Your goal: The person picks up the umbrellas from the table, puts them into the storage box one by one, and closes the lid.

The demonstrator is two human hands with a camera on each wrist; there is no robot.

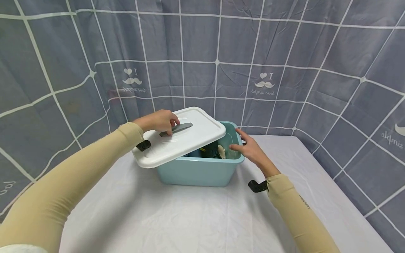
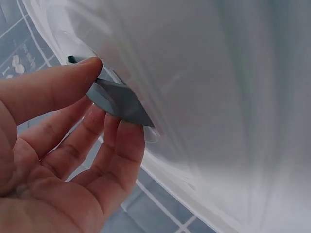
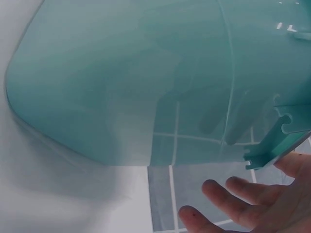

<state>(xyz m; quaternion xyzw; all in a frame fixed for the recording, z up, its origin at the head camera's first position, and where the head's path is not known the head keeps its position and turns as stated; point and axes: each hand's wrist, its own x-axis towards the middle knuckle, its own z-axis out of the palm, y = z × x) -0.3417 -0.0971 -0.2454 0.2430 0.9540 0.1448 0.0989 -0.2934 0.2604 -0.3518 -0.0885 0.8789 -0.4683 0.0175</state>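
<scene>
My left hand pinches the grey handle on top of a white lid. In the left wrist view, thumb and fingertips close on that grey handle. The lid is tilted, its left end lower and hanging past a light teal storage bin, whose right part is uncovered. My right hand is at the bin's right rim, thumb over the edge. In the right wrist view, several fingers extend, apart from the bin's wall. Dark and pale items inside the bin are partly hidden by the lid.
The bin stands on a table with a white cloth. A grey curtain with white grid lines hangs behind the table and along both sides. Each wrist wears a black camera mount, including the right one.
</scene>
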